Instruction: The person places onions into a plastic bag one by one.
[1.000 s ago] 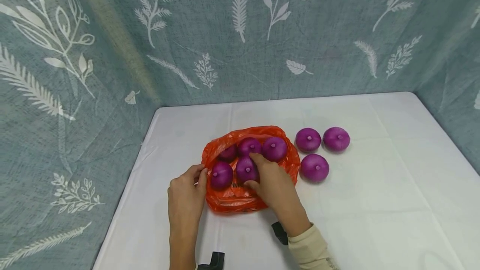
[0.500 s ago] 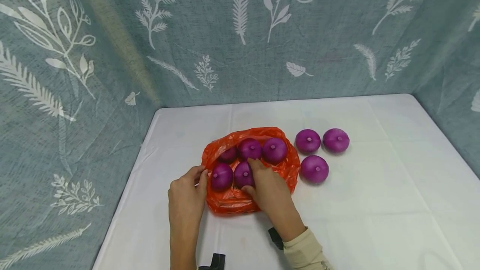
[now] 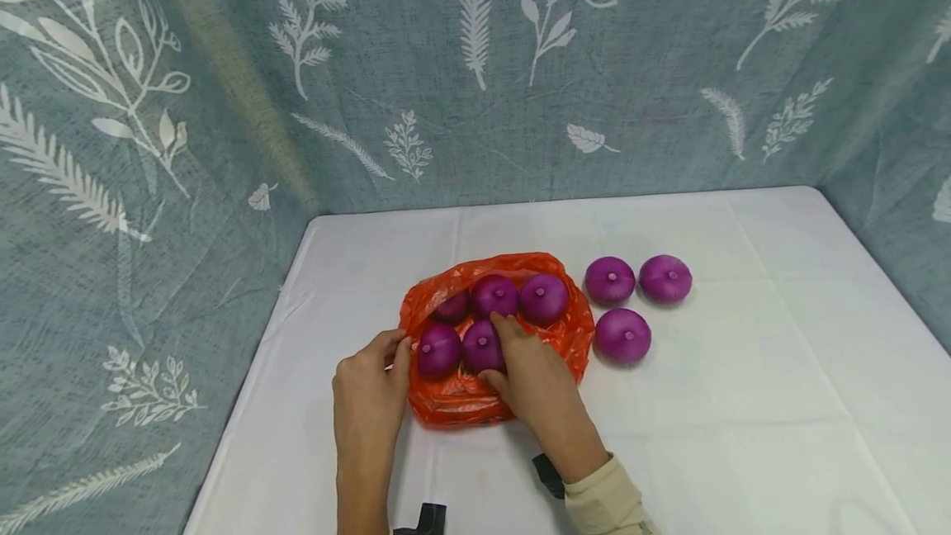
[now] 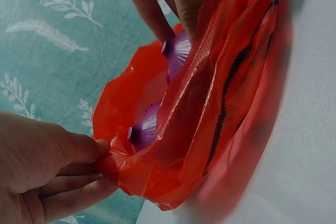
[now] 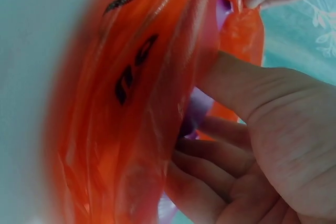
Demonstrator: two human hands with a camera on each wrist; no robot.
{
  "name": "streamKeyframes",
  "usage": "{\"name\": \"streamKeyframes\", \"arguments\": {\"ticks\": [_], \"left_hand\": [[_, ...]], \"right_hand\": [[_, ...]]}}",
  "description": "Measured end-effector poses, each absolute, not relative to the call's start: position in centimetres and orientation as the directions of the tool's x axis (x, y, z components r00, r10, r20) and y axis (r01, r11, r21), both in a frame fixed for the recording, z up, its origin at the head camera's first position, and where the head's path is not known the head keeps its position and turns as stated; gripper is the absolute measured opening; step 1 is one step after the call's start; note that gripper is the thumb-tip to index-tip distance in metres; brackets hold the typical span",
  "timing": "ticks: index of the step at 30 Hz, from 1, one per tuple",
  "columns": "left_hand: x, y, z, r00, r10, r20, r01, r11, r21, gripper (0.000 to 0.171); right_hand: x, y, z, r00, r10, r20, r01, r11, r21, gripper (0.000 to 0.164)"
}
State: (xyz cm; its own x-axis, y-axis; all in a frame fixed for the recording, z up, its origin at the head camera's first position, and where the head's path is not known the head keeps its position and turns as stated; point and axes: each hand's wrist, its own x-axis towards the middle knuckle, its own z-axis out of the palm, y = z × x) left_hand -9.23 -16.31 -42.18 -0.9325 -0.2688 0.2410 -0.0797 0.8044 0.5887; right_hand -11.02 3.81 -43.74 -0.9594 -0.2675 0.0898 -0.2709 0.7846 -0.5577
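Nearest, a beige sleeve (image 3: 605, 494) covers the right forearm; a black fitting (image 3: 429, 518) sits beside the left wrist, and a second black fitting (image 3: 548, 475) beside the right.

The left hand (image 3: 375, 366) pinches the left edge of the red bag (image 3: 464, 409) between thumb and bent fingers, the plastic gathered at the fingertips. The right hand (image 3: 538, 370) reaches into the mouth of the bag from the right. Its thumb is on the near side and its fingers on the far side, parted by the width of the front-right onion (image 3: 480, 343), which they grip. That onion is inside the bag, just beside the front-left onion (image 3: 440, 351).

Dark print (image 5: 134, 69) marks the bag's near side.

Behind the front pair, three rear onions (image 3: 495, 295) lie in the bag, the leftmost partly covered by its rim. Right of the bag, three loose onions (image 3: 623, 336) rest on the white table (image 3: 743, 370), one nearer and two farther.

Beyond hangs a grey-green curtain (image 3: 446, 172) with white leaf motifs.
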Motion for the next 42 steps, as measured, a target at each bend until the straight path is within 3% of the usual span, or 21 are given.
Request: {"name": "streamKeyframes", "arguments": {"ticks": [19,32,42], "left_hand": [[-9.3,-16.0,-42.1,-0.93,-0.268,0.253,-0.076,0.811,0.581,0.024],[-9.3,-15.9,-42.2,-0.932,-0.276,0.237,-0.099,0.819,0.565,0.026],[-9.5,-16.0,-42.1,-0.926,-0.276,0.257,-0.086,0.819,0.568,0.025]], "right_hand": [[-11.8,7.9,-41.2,-0.96,-0.255,0.117,-0.258,0.636,-0.727,0.074],[-13.4,14.6,-40.0,-0.927,-0.014,0.376,-0.302,0.621,-0.723,0.072],[-14.7,20.9,-39.5,-0.912,0.109,0.394,-0.22,0.682,-0.697,0.08]]}}
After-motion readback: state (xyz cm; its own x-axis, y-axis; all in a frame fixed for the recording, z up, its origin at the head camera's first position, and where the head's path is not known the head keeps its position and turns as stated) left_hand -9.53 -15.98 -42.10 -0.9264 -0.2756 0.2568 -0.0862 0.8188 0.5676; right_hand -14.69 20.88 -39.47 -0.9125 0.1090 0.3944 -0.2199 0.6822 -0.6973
